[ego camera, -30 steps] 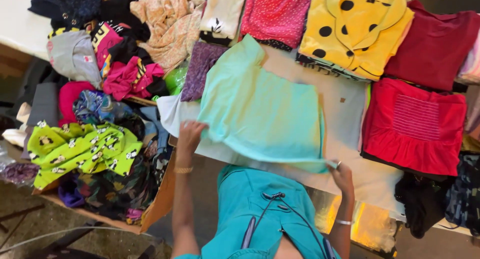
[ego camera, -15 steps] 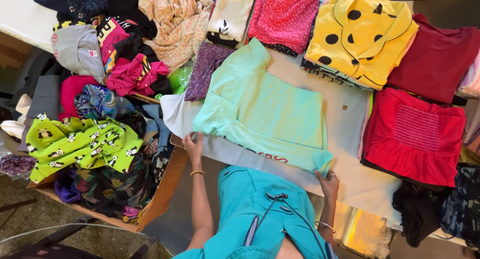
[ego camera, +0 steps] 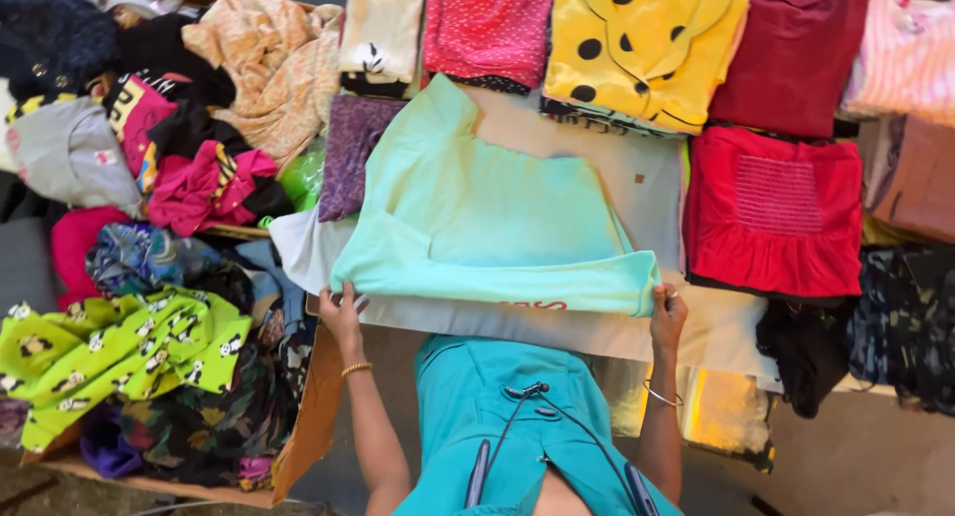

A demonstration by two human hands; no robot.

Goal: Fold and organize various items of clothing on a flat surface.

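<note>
Desk (ego camera: 657, 183): pale surface, bare only in a strip beyond the far edge of the mint garment and a band along the near edge. Folded clothes crowd three sides, so open room is small.

Heap of mixed clothes (ego camera: 149, 227): fills the whole left side, spilling to the desk's left edge; green printed garment (ego camera: 119, 352) lies nearest the person.

Mint green garment (ego camera: 487, 217): lies flat at the desk's middle, near hem folded over into a doubled band that runs parallel to the desk's near edge. Far left corner touches the purple garment (ego camera: 350, 153).

Yellow dotted garment (ego camera: 647, 43): far side, overlapping the desk's far edge.

Red garment (ego camera: 771, 212): just beside the mint piece on the right, narrow gap between.

Left hand (ego camera: 341, 315): fingers closed on the near left corner of the mint fold.

Right hand (ego camera: 667, 312): closed on the near right corner of the same fold. Hands well apart, one at each end of the band.
</note>
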